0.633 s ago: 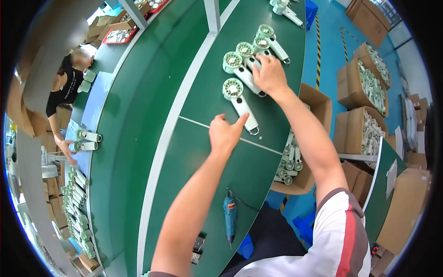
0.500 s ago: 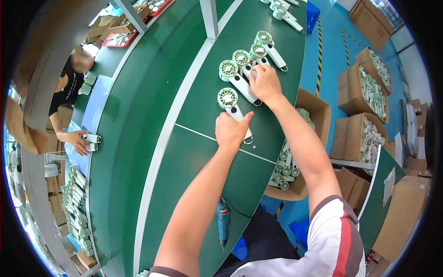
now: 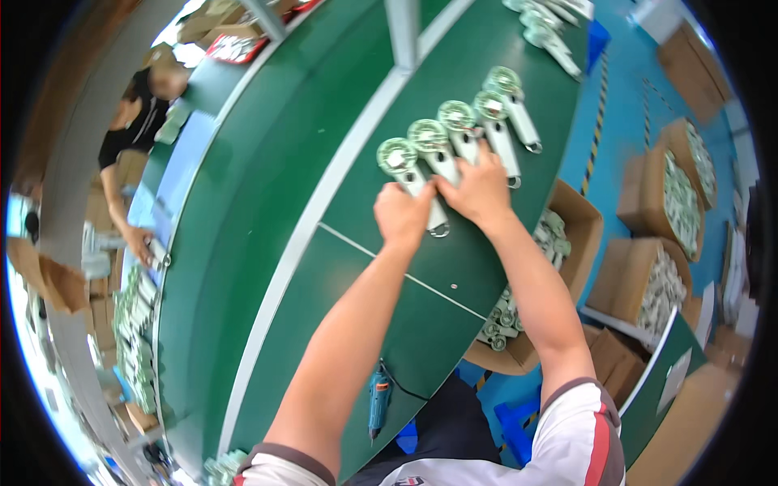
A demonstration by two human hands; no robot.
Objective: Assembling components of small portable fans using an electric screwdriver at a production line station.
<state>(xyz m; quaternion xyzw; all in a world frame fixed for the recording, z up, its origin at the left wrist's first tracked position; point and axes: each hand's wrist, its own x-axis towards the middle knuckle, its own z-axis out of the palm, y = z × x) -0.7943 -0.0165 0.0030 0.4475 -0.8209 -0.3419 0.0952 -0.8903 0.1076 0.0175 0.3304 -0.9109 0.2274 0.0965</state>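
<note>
Several pale green hand-held fans lie side by side on the green conveyor belt (image 3: 267, 194), round heads away from me and white handles toward me. My left hand (image 3: 403, 215) grips the handle of the leftmost fan (image 3: 399, 158). My right hand (image 3: 481, 191) covers the handles of the second fan (image 3: 428, 136) and the third fan (image 3: 459, 117). A further fan (image 3: 504, 83) lies just right of my right hand.
More fans (image 3: 548, 24) lie further up the belt. An open carton of fans (image 3: 545, 267) stands at the belt's right edge, with more cartons (image 3: 677, 190) beyond on the blue floor. A blue electric screwdriver (image 3: 378, 401) hangs near me. Another person (image 3: 134, 134) works at the left.
My left hand moved forward and closed on the leftmost fan's handle. My right hand stayed on the neighbouring handles.
</note>
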